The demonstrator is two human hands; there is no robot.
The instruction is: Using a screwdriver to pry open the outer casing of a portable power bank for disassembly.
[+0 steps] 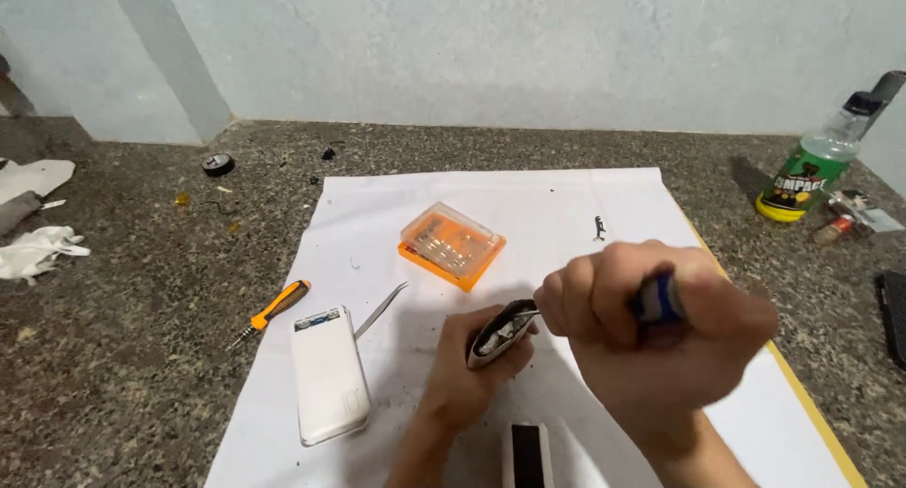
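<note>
My left hand [467,370] grips a small dark oval device [498,334] with its inside showing, held just above the white paper sheet [528,210]. My right hand [651,328] is closed in a fist around a blue-handled tool [657,299], whose metal tip reaches into the device's open side. Left of my hands lie a white power bank [327,375], metal tweezers [380,310] and an orange-handled screwdriver [271,311]. An orange bit case with a clear lid [451,245] sits further back on the paper.
The paper covers a speckled stone counter [123,356] against a pale wall. A green bottle [812,167] stands at the back right, crumpled white cloth [36,247] at the left, a black roll [218,164] behind. A white-and-black block [527,455] lies by my wrists.
</note>
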